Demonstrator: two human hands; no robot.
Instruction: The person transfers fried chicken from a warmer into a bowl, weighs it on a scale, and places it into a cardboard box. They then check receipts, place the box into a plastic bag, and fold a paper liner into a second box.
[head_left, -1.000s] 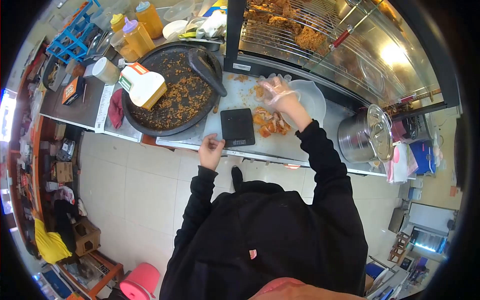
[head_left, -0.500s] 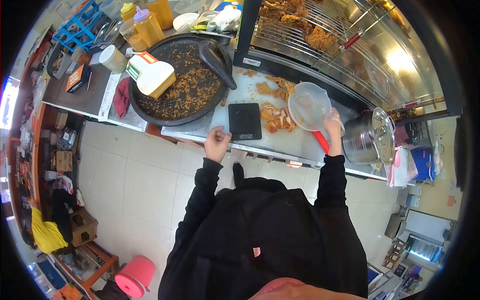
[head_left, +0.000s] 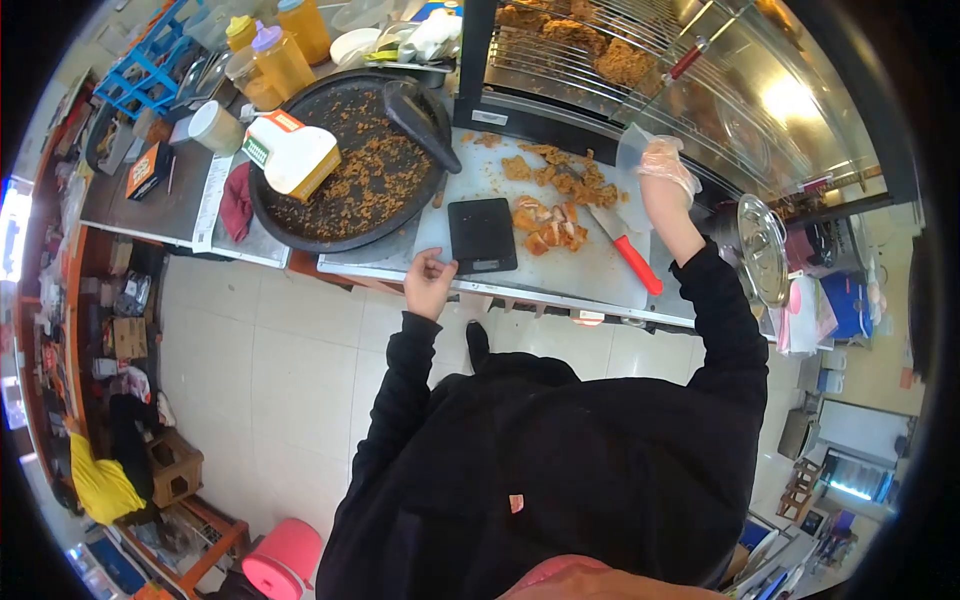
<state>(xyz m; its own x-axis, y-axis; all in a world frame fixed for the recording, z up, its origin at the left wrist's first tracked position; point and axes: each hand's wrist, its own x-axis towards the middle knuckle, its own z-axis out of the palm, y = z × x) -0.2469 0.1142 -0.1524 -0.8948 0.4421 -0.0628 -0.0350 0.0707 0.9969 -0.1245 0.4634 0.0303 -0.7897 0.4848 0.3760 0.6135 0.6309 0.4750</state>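
Observation:
My left hand (head_left: 428,284) rests at the near left corner of a black kitchen scale (head_left: 482,236), fingers loosely bent and apart, one fingertip touching its edge. My right hand (head_left: 667,172), in a clear plastic glove, grips a translucent plastic bowl (head_left: 630,150), which is tipped on its side; most of it is hidden behind the hand. Sliced chicken (head_left: 550,228) lies on the white cutting board (head_left: 590,275), just right of the scale. Beyond it are breaded crumbs and pieces (head_left: 575,180). A red-handled knife (head_left: 638,265) lies to the right of the slices.
A large black round pan (head_left: 350,238) with crumbs holds a white-and-yellow box (head_left: 292,155) and a dark scoop (head_left: 420,125). Fried chicken (head_left: 622,62) sits in the glass cabinet behind. A steel pot lid (head_left: 762,250) is at right; sauce bottles (head_left: 285,60) stand at back left.
My right hand has lifted the bowl up and away toward the cabinet and tipped it, uncovering the knife blade and more crumbs. My left hand stays at the scale, whose display looks dimmer.

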